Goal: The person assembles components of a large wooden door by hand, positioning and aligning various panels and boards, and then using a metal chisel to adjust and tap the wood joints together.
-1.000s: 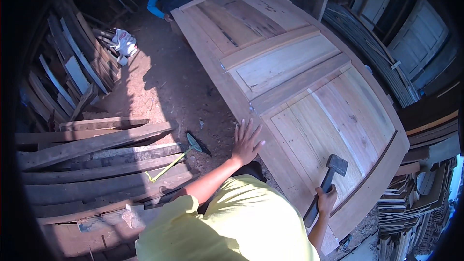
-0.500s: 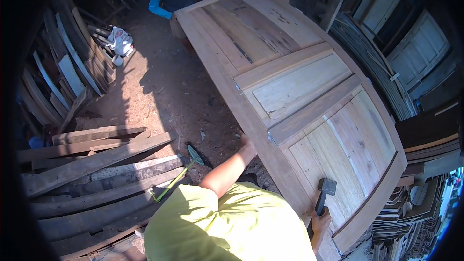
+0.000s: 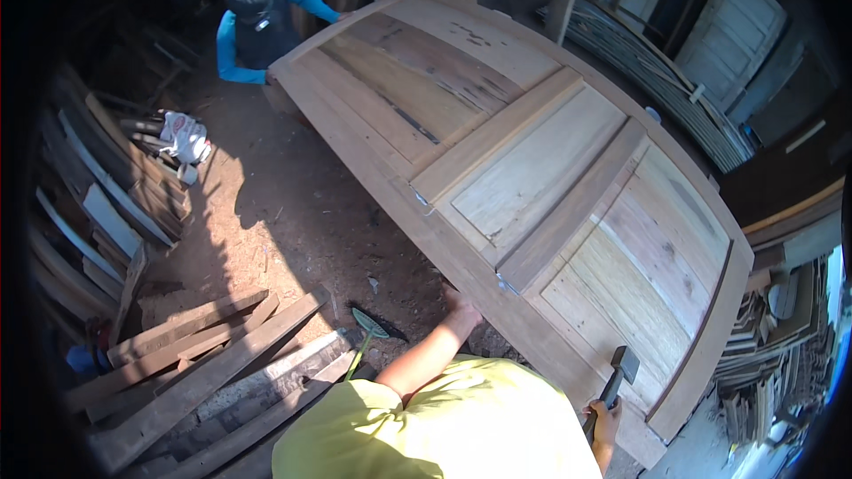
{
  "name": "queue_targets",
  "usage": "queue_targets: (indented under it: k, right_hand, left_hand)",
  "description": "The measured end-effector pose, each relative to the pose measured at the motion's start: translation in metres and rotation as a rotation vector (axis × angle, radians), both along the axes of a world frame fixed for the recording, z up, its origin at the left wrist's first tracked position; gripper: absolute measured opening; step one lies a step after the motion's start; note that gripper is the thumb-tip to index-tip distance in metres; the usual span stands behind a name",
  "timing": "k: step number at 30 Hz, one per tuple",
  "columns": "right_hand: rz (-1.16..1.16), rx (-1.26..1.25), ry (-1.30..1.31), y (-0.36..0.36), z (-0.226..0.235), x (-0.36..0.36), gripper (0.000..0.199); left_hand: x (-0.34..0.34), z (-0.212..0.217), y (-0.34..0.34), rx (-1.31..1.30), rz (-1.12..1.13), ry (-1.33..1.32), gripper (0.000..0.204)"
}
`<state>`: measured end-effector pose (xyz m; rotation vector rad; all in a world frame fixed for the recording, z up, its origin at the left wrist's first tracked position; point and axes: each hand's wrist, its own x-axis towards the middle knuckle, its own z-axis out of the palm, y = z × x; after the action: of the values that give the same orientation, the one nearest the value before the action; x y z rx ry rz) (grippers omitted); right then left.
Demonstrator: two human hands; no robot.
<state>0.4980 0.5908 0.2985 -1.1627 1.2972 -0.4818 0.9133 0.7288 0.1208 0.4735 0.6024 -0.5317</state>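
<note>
A large panelled wooden door (image 3: 532, 168) lies slantwise before me, raised off the ground. Along its near left edge, my left hand (image 3: 463, 305) is closed on the frame, with some fingers hidden at the edge. My right hand (image 3: 605, 419) is wrapped round the dark handle of a mallet at the door's near corner. The mallet's block-shaped head (image 3: 625, 362) is over the lower panel. At the far end, a person (image 3: 257, 22) in a cap and blue sleeves has both hands at the door's edge.
Stacked timber planks (image 3: 204, 364) lie at the lower left, beside a green net-headed tool (image 3: 369, 323). More boards (image 3: 106, 213) lean at the left near a white bag (image 3: 185, 137). Long thin strips (image 3: 657, 80) and a white door (image 3: 732, 31) stand at the right.
The whole view has swung, so the person and timber sit further left. The door lies at a slightly different angle in the picture. Both hands keep their holds on the door and mallet.
</note>
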Motion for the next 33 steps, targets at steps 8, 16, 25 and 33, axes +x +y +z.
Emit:
queue_targets:
  k: [8, 16, 25, 33]
  right_hand:
    - [-0.976, 0.096, -0.036, 0.069, 0.022, -0.083, 0.018]
    - [-1.723, 0.361, -0.672, 0.081, -0.042, -0.174, 0.011]
    - [-1.154, 0.492, -0.536, 0.039, -0.035, -0.169, 0.011]
    - [-1.609, 0.459, -0.56, 0.07, -0.054, -0.204, 0.009]
  left_hand:
    - [0.003, 0.022, 0.001, 0.304, -0.344, 0.222, 0.074]
    - [0.02, -0.009, 0.019, 0.455, -0.308, 0.318, 0.065]
    - [0.025, 0.005, 0.028, 0.381, -0.388, 0.245, 0.064]
    - [0.029, -0.002, 0.037, 0.177, -0.499, 0.153, 0.063]
